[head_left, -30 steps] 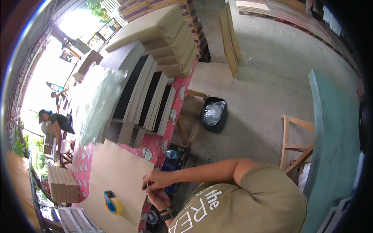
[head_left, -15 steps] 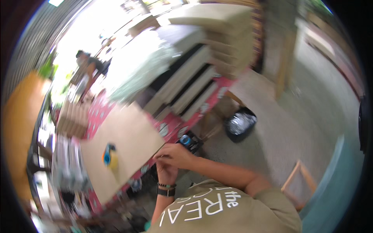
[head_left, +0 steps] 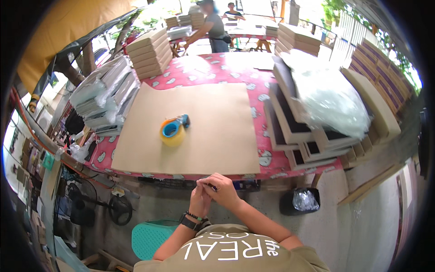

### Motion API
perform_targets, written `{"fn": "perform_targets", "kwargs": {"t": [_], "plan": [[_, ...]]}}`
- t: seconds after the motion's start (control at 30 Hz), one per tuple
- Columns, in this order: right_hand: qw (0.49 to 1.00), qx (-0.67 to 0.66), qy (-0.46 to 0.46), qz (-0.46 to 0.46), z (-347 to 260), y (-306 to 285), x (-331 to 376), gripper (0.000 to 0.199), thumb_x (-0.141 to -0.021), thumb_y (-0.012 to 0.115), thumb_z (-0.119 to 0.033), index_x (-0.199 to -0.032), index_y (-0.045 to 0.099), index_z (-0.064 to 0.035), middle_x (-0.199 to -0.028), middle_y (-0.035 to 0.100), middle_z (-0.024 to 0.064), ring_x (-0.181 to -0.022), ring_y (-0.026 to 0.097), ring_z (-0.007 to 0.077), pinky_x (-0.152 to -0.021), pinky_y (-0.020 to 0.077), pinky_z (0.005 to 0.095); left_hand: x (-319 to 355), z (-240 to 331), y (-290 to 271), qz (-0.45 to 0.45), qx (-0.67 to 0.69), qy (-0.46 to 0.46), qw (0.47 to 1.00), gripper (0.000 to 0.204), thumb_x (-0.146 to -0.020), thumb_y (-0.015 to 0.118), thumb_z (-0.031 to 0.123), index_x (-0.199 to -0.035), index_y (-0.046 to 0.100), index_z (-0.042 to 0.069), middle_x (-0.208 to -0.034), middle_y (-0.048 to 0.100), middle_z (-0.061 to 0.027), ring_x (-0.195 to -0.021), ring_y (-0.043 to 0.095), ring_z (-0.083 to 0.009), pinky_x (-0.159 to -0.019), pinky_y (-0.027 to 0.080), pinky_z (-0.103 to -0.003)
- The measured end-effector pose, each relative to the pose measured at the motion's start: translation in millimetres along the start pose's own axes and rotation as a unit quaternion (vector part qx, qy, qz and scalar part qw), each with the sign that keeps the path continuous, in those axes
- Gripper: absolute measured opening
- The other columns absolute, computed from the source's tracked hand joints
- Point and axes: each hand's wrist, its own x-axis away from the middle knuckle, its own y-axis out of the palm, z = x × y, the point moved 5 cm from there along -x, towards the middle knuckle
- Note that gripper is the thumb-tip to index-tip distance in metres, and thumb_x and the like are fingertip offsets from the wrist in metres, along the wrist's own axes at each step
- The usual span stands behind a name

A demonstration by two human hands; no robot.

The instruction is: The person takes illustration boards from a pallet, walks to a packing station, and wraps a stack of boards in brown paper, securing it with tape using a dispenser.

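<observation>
Both hands meet at the bench edge: the left hand [head_left: 199, 201] presses against the right hand [head_left: 222, 192], which pinches a small dark object [head_left: 212, 186]; the blue-and-yellow tape dispenser [head_left: 173, 130] lies at eleven o'clock on brown paper sheet [head_left: 217, 136], nearer the left.

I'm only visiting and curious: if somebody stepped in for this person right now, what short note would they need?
Left hand: pressed against the right, at the table's near edge; whether it grips anything is unclear.
Right hand: pinching a small dark item, too small to identify.
Brown sheet: lying flat on the red table.
Tape dispenser: resting on the sheet, untouched.
Boards: stacked at the right under clear plastic wrap.
Done: sheet laid out.
Left: nothing is on the sheet besides the tape.
</observation>
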Motion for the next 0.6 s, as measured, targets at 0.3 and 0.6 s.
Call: {"fn": "perform_targets", "kwargs": {"t": [0.3,0.6], "plan": [[0.996,0.015,0.084,0.016,69,90,-93,0.012,-0.074,0.059,-0.005,-0.086,0.061,-0.0023,-0.077,0.061,0.0117,-0.07,0.059,0.0262,-0.063,0.0474,0.0329,-50,94,-99,-0.021,-0.117,0.007,0.993,0.024,-0.087,0.053,0.03,-0.081,0.056,0.006,-0.074,0.056,-0.0026,-0.072,0.052,-0.0113,-0.068,0.042,-0.024],[0.946,0.305,0.064,-0.087,174,183,-163,0.031,-0.072,0.064,-0.024,-0.097,0.057,-0.0077,-0.109,0.054,0.0042,-0.105,0.046,0.0229,-0.083,0.0399,0.0428,-70,122,-173,0.157,-0.195,0.019,0.968,0.016,-0.087,0.054,0.022,-0.077,0.054,0.009,-0.07,0.053,0.0014,-0.064,0.051,-0.008,-0.061,0.044,-0.022]]}}
